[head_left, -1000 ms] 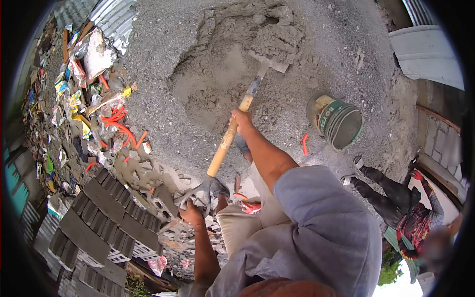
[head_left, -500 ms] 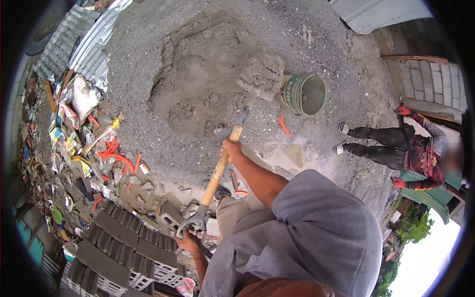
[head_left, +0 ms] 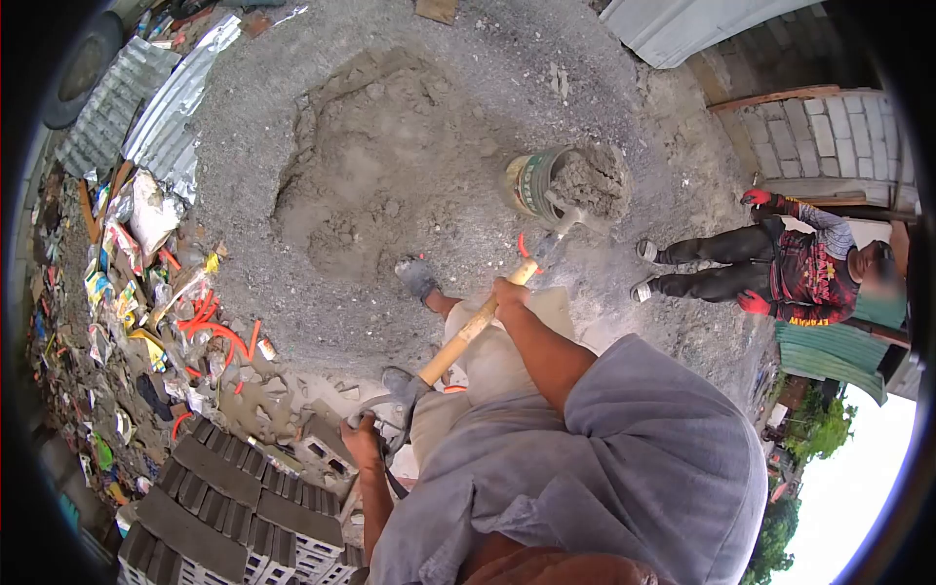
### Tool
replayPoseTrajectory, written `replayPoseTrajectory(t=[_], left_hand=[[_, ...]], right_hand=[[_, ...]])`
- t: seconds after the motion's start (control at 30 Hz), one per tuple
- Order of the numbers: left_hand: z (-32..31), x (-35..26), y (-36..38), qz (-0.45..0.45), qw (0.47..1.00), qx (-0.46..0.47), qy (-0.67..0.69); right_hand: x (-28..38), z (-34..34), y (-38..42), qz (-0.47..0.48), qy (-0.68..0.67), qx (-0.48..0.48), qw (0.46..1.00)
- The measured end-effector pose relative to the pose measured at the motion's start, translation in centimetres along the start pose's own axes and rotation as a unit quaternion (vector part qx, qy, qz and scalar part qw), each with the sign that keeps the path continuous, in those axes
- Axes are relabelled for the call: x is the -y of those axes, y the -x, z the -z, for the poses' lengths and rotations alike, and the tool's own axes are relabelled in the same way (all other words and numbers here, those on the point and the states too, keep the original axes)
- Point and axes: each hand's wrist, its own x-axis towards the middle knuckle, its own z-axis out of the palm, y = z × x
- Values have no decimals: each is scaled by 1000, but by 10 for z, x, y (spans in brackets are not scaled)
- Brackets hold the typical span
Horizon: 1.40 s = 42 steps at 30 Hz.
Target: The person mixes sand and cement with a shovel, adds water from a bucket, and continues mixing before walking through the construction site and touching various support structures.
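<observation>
A shovel [head_left: 468,336] with a wooden shaft slants across in front of my legs. My left hand [head_left: 363,439] is closed round the grip at its near end. Farther along, near the metal socket, my right hand [head_left: 509,294] is wrapped round the shaft. The shovel's blade, heaped with wet grey mortar [head_left: 593,180], overlaps the mouth of a green and white bucket [head_left: 527,185]. The load hides much of the bucket's opening. To the left of the bucket spreads a broad bed of wet mortar [head_left: 380,166] on the gravelly ground.
A person [head_left: 770,258] in red gloves stands at the right, by a block wall [head_left: 829,136]. Stacked hollow blocks [head_left: 210,497] stand at lower left. Rubbish with orange tubing [head_left: 219,331] lies along the left, below corrugated metal sheets [head_left: 180,107]. My shoes stand near the shovel.
The loaded shovel has swung right, from beside the bucket to over its mouth. Both hands have kept their hold. One of my feet now shows farther forward.
</observation>
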Motion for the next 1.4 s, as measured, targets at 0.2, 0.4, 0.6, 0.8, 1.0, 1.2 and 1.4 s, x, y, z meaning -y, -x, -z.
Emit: replayPoseTrajectory(t=[0.2,0.4,0.6,0.8,1.0,1.2,1.4], left_hand=[[-48,-9,-29,295,917,164,214],[-32,26,-54,298,923,174,168],[13,8,-33,32,981,117,153],[79,39,30,172,945,7,278],[136,141,134,113,902,-325,262],[112,93,223,98,834,-513,177],[14,-65,-24,-54,822,-510,248]], right_hand=[[10,19,-63,70,337,-139,928],[1,16,-57,111,311,-199,923],[12,-8,35,47,1,97,994],[-74,-90,62,-71,-33,233,969],[-214,-143,154,-167,144,347,912],[-280,-158,245,-253,280,403,834],[-176,-432,151,-209,201,505,813]])
